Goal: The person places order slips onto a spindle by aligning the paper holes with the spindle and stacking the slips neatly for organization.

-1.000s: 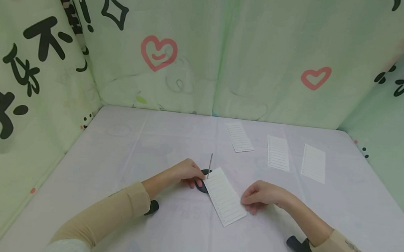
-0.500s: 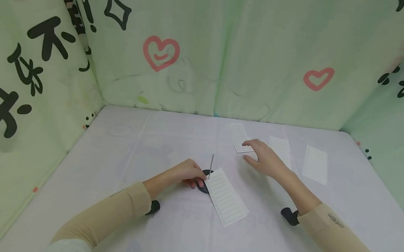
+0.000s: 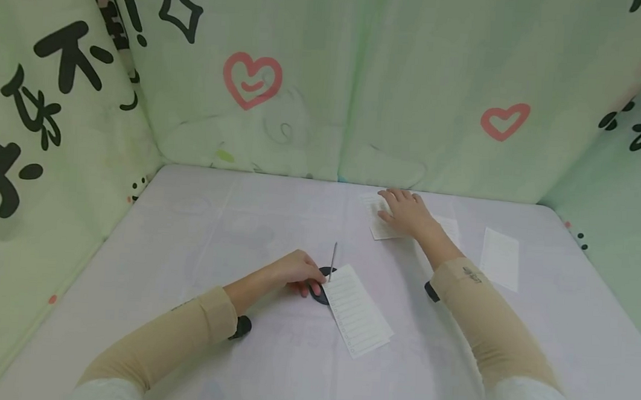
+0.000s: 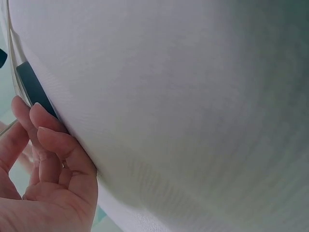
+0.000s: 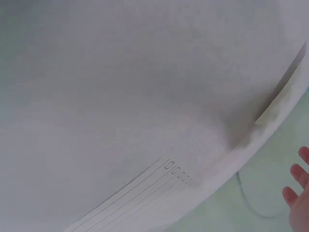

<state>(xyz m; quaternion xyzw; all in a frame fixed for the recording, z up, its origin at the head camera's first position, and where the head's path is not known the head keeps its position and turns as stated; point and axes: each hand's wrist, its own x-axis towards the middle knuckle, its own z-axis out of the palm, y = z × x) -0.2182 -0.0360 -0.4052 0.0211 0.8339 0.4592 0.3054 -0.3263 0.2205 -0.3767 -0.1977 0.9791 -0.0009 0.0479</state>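
Observation:
A bill spike with a round black base and a thin upright metal rod stands mid-table. My left hand grips it at the left, thumb by the rod and fingers at the base edge; the left wrist view shows the curled fingers against the dark base. Lined white paper slips lie at the spike, their upper corner at the rod. My right hand, fingers spread, is over a far lined slip and hides part of it. It holds nothing that shows.
Another slip lies partly behind the right forearm, and one more slip lies farther right. A pale cloth covers the table. Printed green curtains enclose it at the back and sides. Dark wrist devices hang under the sleeves.
My right hand has left the right edge of the slips at the spike and reached forward to the far slip, its fingers spreading. The left hand stays at the spike.

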